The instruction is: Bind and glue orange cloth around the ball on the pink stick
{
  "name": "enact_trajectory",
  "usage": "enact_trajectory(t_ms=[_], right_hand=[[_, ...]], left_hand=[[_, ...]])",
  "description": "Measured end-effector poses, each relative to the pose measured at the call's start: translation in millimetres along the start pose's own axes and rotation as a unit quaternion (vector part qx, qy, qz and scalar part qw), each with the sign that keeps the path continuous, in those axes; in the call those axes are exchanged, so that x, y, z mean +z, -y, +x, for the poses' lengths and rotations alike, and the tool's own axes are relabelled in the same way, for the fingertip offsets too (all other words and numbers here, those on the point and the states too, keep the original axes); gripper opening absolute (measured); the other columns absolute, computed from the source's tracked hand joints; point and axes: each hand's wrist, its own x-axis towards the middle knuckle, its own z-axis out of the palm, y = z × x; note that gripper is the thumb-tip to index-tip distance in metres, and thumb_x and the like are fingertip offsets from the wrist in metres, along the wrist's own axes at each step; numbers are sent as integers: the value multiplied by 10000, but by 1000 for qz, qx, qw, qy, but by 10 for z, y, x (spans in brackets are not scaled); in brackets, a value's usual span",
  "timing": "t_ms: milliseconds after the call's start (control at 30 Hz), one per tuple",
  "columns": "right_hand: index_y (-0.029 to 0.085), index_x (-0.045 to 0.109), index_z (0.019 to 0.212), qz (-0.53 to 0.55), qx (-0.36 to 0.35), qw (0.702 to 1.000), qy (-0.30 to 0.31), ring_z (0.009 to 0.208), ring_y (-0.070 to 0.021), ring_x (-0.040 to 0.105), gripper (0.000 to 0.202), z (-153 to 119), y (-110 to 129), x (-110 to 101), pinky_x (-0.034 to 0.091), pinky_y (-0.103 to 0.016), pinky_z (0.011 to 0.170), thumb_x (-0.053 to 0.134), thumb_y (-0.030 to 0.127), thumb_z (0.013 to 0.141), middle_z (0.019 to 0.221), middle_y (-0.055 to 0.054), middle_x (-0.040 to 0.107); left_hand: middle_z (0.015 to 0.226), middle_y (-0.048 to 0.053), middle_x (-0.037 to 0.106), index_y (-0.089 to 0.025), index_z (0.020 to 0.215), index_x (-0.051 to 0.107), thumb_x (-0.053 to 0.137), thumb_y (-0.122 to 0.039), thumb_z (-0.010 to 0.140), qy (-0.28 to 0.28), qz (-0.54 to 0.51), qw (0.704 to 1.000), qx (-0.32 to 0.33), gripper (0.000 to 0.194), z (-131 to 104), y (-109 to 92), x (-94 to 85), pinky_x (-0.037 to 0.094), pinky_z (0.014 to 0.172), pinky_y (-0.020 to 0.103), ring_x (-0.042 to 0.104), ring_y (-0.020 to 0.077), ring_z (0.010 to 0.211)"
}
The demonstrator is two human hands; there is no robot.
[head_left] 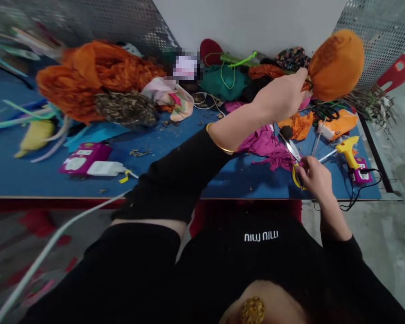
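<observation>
While the left hand (292, 90) pinches the orange cloth bundle (339, 65) by its gathered neck, held above the counter (253, 180), the right hand (315, 177) has the yellow-handled scissors (293, 150) just beside some magenta fabric (270, 146), near a yellow glue gun (349, 150).

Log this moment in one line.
left hand: holding orange bundle aloft | right hand: at yellow-handled scissors | glue gun: on table

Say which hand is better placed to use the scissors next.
Right, I'd say. The right hand is down at the yellow-handled scissors, its fingers by the handle. The left hand is raised, occupied with holding the orange bundle by its gathered end.
</observation>
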Motion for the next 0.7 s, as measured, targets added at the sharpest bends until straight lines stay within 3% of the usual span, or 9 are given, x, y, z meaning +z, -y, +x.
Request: enact_trajectory(t_ms=[133, 200, 300, 400, 467, 567, 700], right_hand=[[183, 681, 1225, -68, 12, 997, -46, 1026, -284, 678, 326, -350, -214, 92, 517, -360, 798, 587, 366, 972, 1160, -149, 722], [166, 672, 1255, -88, 25, 994, -66, 1053, -301, 666, 343, -442, -318, 124, 535, -395, 858, 564, 337, 978, 1184, -170, 708], [146, 661, 1260, -73, 30, 995, -55, 1031, -309, 663, 366, -526, -433, 180, 539, -427, 886, 566, 365, 983, 1152, -170, 719], [145, 645, 1270, -49, 44, 996, -55, 1010, -306, 667, 392, -561, -475, 250, 533, -433, 888, 561, 406, 989, 1119, -157, 742], [153, 644, 1263, -37, 70, 995, -63, 993, -297, 680, 372, -554, -477, 280, 533, -427, 885, 546, 381, 986, 1086, -142, 758], [174, 644, 1244, -13, 127, 988, -81, 971, -276, 703, 348, -510, -479, 259, 544, -405, 872, 519, 332, 960, 1055, -122, 771], [187, 633, 1244, -9, 188, 974, -125, 918, -247, 710, 371, -460, -511, 140, 558, -386, 846, 482, 351, 948, 1096, -126, 765]], left_hand=[[1282, 159, 739, -172, 1499, 480, 451, -423, 1091, 59, 160, 985, 28, 480, 83, 249, 233, 482, 845, 429, 705, 348, 1076], [1167, 144, 772, -161, 1487, 517, 525, -410, 1059, 99, 155, 983, 15, 495, 6, 429, 331, 491, 811, 406, 725, 340, 1013], [1195, 146, 764, -159, 1550, 469, 477, -400, 1061, 129, 137, 981, -37, 545, -225, 714, 402, 504, 827, 406, 726, 344, 1044], [1362, 139, 722, -206, 1626, 381, 346, -386, 1086, 111, 147, 980, -81, 571, -471, 943, 378, 526, 935, 429, 705, 320, 1141], [1405, 200, 691, -134, 1641, 320, 329, -402, 1081, 154, 157, 971, -90, 621, -577, 1041, 333, 555, 954, 484, 710, 365, 1163], [1414, 278, 661, -67, 1616, 319, 318, -399, 1077, 189, 162, 964, -90, 633, -625, 1116, 250, 561, 995, 576, 708, 430, 1202], [1384, 266, 675, -84, 1581, 353, 336, -357, 1060, 198, 153, 962, -107, 589, -611, 1138, 78, 545, 1055, 610, 703, 422, 1242]])
